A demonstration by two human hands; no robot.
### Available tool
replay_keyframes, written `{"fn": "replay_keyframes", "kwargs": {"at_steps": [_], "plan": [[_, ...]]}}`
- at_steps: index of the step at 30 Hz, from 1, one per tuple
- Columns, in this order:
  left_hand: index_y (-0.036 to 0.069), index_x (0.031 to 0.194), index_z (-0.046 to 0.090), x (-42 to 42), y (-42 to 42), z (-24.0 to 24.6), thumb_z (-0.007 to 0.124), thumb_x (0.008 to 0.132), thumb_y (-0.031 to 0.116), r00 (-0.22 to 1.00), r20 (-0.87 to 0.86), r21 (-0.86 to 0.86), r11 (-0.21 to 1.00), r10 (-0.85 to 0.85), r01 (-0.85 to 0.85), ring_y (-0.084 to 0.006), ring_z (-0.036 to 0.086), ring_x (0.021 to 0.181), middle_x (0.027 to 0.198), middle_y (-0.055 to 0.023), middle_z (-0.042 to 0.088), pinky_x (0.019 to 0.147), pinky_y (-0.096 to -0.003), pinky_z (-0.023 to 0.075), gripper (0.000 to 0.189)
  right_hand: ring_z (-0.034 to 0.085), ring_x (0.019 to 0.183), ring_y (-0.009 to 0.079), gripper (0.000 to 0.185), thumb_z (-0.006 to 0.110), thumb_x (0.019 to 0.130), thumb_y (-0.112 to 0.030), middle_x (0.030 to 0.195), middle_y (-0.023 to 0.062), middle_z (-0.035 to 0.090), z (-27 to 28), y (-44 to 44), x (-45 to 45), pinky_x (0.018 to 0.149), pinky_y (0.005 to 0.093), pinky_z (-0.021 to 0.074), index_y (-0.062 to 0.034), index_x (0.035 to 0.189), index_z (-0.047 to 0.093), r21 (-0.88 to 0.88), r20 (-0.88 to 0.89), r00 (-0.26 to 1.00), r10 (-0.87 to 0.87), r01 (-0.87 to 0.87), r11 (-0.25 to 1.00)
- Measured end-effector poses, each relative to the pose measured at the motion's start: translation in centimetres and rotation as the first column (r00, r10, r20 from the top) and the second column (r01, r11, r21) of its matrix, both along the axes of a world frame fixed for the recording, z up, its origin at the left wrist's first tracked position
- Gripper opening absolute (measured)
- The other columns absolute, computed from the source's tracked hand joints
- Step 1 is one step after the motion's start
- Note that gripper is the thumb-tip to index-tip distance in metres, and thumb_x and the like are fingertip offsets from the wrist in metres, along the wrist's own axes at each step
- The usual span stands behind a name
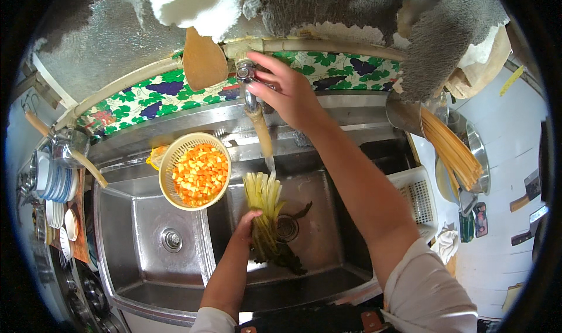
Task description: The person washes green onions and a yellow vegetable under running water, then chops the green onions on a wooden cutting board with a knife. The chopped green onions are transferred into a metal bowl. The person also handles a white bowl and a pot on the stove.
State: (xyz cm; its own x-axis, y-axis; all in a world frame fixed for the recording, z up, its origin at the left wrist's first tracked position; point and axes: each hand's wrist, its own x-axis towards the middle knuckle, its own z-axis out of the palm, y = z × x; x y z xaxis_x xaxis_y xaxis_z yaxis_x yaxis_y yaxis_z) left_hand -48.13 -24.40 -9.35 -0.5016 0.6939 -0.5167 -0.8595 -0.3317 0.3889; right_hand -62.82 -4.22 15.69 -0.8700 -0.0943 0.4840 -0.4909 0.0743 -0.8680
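Observation:
My left hand [246, 227] grips a bunch of limp leafy greens [263, 197] over the right sink basin [314, 205]. Their pale yellow-green stems point up toward the tap, and the dark leaves hang toward me. At the metal tap [250, 98], the thumb and fingers of my right hand [285, 96] are around the handle, which they partly hide. A yellowish hose [261, 131] extends from the spout. Water [271, 164] runs from it beside the stem ends. A loose dark leaf [303, 211] lies near the basin drain [286, 227].
A yellow colander [164, 188] of diced orange and yellow pieces [201, 175] sits at the back of the left basin [153, 214]. Chopsticks [452, 148] lean from a metal container at right, above a white basket [417, 201]. Cleavers [529, 192] hang farther right. Bowls [59, 181] stand left.

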Motion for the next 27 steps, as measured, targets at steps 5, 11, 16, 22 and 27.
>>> {"fn": "replay_keyframes", "kwargs": {"at_steps": [5, 11, 16, 22, 27], "plan": [[0.000, 0.114, 0.052, -0.4, 3.0, 1.5, 0.065, 0.072, 0.020, 0.957, -0.290, -0.432, 0.895, -0.017, -0.115, -0.0284, 0.060, 0.092, 0.100, -0.0148, 0.061, 0.080, -0.0367, 0.0472, 0.048, 0.051, 0.070, 0.0073, 0.023, 0.059, 0.088, -0.028, 0.083, 0.0002, 0.052, -12.0, 0.5, 9.3, 0.068, 0.0248, 0.0489, -0.0059, 0.090, 0.054, -0.148, 0.604, 0.674, -0.425, 0.619, 0.771], [-0.002, 0.131, 0.028, 0.0, 8.1, 2.3, 0.077, 0.064, 0.026, 0.647, -0.691, -0.688, 0.566, -0.322, -0.454, -0.0359, 0.055, 0.102, 0.110, -0.0221, 0.054, 0.087, -0.0400, 0.0440, 0.088, 0.055, 0.098, 0.0194, 0.045, 0.067, 0.080, -0.033, 0.106, 0.0060, 0.059, -22.5, -0.6, 13.4, 0.086, 0.0335, 0.0428, -0.0046, 0.114, 0.056, -0.415, 0.727, 0.680, 0.097, 0.322, 0.851], [-0.001, 0.127, 0.039, -3.0, 7.6, 3.4, 0.075, 0.074, 0.021, 0.669, -0.736, -0.460, 0.799, -0.101, -0.386, -0.0239, 0.054, 0.104, 0.115, -0.0137, 0.054, 0.089, -0.0340, 0.0429, 0.068, 0.056, 0.097, 0.0179, 0.042, 0.067, 0.082, -0.030, 0.107, 0.0058, 0.060, -23.0, 0.8, 10.5, 0.086, 0.0324, 0.0444, -0.0050, 0.114, 0.057, -0.475, 0.785, 0.566, 0.250, 0.293, 0.830], [-0.001, 0.119, 0.051, -4.7, 5.7, 4.3, 0.068, 0.081, 0.018, 0.903, -0.289, -0.234, 0.891, 0.318, -0.388, -0.0207, 0.058, 0.097, 0.109, -0.0111, 0.059, 0.081, -0.0346, 0.0478, 0.046, 0.056, 0.102, 0.0214, 0.043, 0.064, 0.084, -0.027, 0.113, 0.0072, 0.059, -23.6, 2.0, 10.6, 0.090, 0.0332, 0.0439, -0.0052, 0.119, 0.054, -0.667, 0.724, 0.445, 0.527, 0.255, 0.700], [-0.001, 0.120, 0.050, -4.8, 5.8, 2.8, 0.067, 0.083, 0.020, 0.870, -0.276, -0.205, 0.860, 0.408, -0.468, -0.0208, 0.058, 0.096, 0.111, -0.0109, 0.059, 0.082, -0.0335, 0.0469, 0.047, 0.055, 0.104, 0.0212, 0.047, 0.070, 0.079, -0.028, 0.113, 0.0083, 0.059, -24.0, 1.0, 10.2, 0.092, 0.0347, 0.0428, -0.0054, 0.117, 0.055, -0.627, 0.742, 0.450, 0.497, 0.204, 0.752]]}}
